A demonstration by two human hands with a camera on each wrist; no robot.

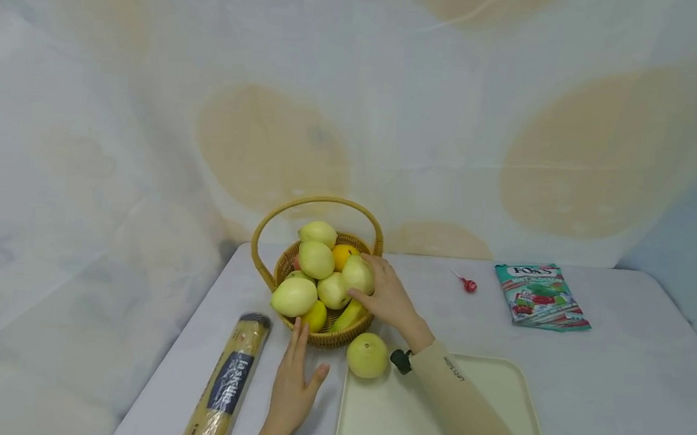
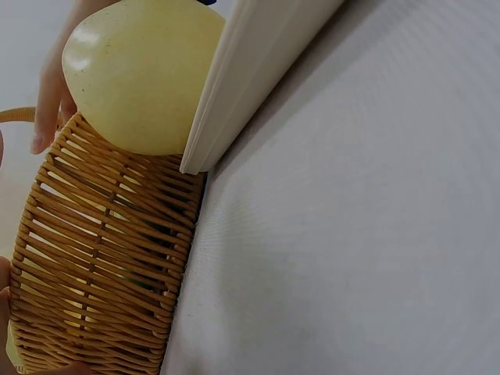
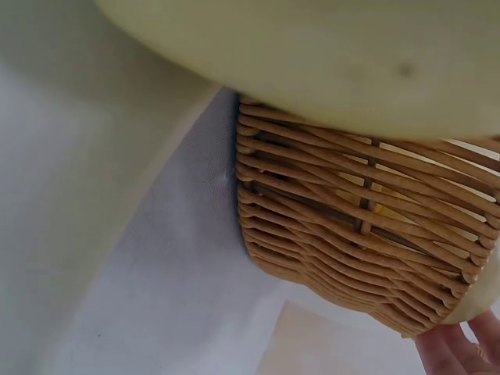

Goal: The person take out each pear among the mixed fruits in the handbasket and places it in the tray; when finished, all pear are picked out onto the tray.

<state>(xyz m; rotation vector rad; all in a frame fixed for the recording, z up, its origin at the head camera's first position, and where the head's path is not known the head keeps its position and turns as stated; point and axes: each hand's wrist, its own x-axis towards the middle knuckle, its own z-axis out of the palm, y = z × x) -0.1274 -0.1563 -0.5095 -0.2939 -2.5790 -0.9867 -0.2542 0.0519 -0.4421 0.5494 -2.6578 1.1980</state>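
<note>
A wicker basket (image 1: 330, 339) with an arched handle holds several pale green fruits (image 1: 317, 260), a lemon (image 1: 315, 316), a banana (image 1: 348, 316) and an orange fruit (image 1: 344, 255). My right hand (image 1: 390, 297) has its thumb and fingers round a pale green fruit (image 1: 358, 275) at the basket's right side. At the front rim, my left hand (image 1: 293, 387) stretches its fingers upward beside the lemon, thumb spread and nothing held. The left wrist view shows the basket's woven side (image 2: 101, 250) up close; only bits of the left hand show there.
Another pale green fruit (image 1: 367, 355) rests at the corner of a cream tray (image 1: 432, 419), which lies under the right forearm. A pasta pack (image 1: 229, 382) lies left of the left hand. Farther right are a red lollipop (image 1: 469, 285) and a FOX'S candy bag (image 1: 541, 297).
</note>
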